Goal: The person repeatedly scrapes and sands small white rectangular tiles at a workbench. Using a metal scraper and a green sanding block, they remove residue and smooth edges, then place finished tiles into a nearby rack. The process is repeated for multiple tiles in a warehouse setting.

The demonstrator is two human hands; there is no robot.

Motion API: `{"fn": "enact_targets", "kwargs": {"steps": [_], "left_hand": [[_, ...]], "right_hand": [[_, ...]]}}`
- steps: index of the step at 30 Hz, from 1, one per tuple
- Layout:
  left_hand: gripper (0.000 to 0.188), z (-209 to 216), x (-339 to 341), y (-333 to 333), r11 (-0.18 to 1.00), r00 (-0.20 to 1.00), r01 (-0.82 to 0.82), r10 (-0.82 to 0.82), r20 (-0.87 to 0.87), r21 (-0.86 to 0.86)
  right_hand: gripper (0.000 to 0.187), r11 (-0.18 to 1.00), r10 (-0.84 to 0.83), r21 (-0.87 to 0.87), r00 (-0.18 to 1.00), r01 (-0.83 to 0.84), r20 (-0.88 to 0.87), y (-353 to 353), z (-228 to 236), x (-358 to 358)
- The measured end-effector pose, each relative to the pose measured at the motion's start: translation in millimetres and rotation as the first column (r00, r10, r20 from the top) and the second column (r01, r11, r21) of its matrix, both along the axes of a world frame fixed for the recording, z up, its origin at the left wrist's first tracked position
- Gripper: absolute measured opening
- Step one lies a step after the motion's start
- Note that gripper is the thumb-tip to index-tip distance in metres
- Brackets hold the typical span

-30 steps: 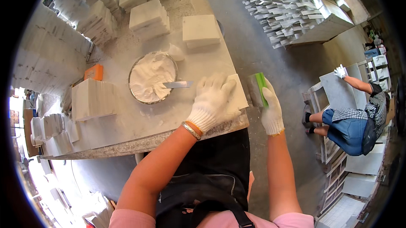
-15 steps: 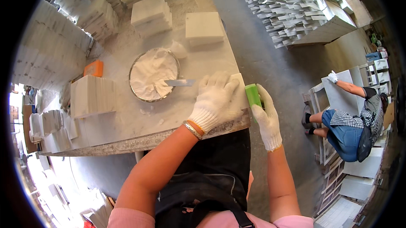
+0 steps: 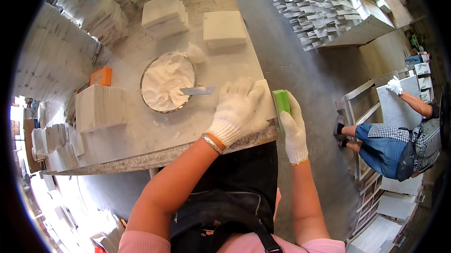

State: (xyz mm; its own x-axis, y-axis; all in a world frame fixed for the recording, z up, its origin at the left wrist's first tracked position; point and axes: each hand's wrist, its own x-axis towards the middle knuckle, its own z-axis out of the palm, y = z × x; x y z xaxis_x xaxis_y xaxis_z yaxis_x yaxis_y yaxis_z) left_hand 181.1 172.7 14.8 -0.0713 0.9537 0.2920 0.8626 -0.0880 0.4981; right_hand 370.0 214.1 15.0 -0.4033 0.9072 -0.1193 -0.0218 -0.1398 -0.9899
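Note:
My left hand (image 3: pixel 236 112), in a white knitted glove, lies spread over a pale stone tile (image 3: pixel 266 98) at the right edge of the worktable. Most of that tile is hidden under the glove. My gloved right hand (image 3: pixel 295 128) is closed round a green block (image 3: pixel 281 103), like a sanding block, held upright beside the tile's right edge. Whether block and tile touch is hard to see. Left of my left hand, a round metal-rimmed bowl (image 3: pixel 142 88) holds white paste or powder. A flat putty knife (image 3: pixel 199 91) rests in it, its blade pointing toward my left hand.
Stacks of tiles (image 3: pixel 101 107) stand on the worktable (image 3: pixel 117 147), with an orange box (image 3: pixel 100 76) behind one. Another tile stack (image 3: pixel 224 28) sits near the far right edge. Across the floor, a co-worker (image 3: pixel 394 142) handles a grey panel (image 3: pixel 399 103) beside a wooden rack.
My right hand and the green block have shifted only slightly along the tile's edge. My left hand keeps its place. The co-worker's gloved hand and panel have moved to the right.

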Motion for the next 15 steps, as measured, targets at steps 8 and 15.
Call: {"fn": "enact_targets", "kwargs": {"steps": [8, 15], "left_hand": [[0.063, 3, 0, -2, 0.999, 1.000, -0.021, 0.021, 0.000, 0.043], [0.062, 12, 2, 2, 0.999, 1.000, -0.006, 0.005, 0.028, 0.048]], "right_hand": [[0.061, 0.998, 0.052, -0.035, 0.995, -0.049, 0.081, 6, 12, 3], [0.060, 0.976, -0.044, 0.216, 0.968, -0.011, 0.246, 28, -17, -13]]}}
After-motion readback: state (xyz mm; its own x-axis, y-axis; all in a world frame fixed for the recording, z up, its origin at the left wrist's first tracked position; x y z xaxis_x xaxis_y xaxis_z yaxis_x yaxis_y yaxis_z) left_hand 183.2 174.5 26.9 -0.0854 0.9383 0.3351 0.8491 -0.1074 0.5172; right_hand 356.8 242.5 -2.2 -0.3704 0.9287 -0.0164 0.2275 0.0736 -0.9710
